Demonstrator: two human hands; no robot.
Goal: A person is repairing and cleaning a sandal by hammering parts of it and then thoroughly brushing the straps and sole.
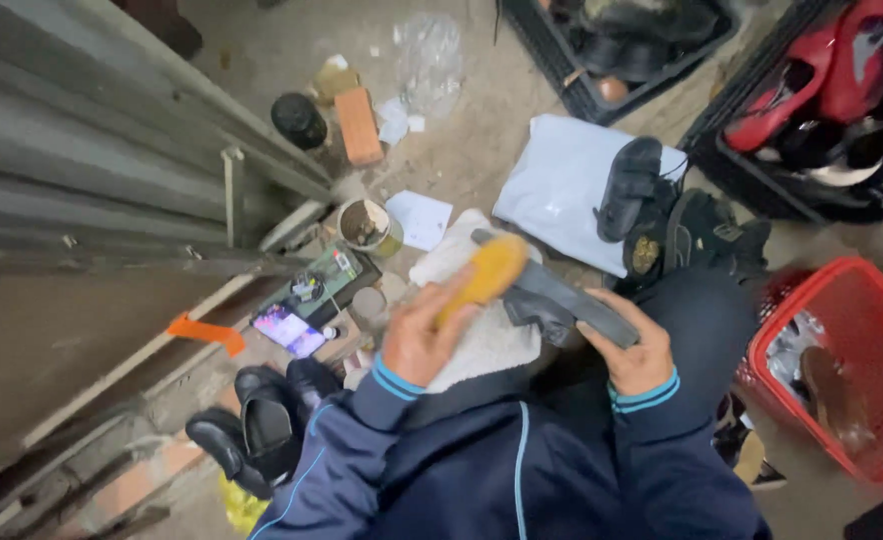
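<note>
Left hand (417, 340) closed around a tan wooden brush (484, 272); right hand (634, 352) gripping the dark sandal (560, 292) by its sole, just beside the brush and over a white cloth (482, 345) on the lap. Best done, by the look of it, with short even strokes along the sole, sandal braced firm. Farther beyond the hands, a small tin (367, 226) on the floor.

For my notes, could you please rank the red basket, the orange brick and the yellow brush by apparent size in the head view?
1. red basket
2. and 3. yellow brush and orange brick look alike; the brush is nearer, so unsure.
</note>
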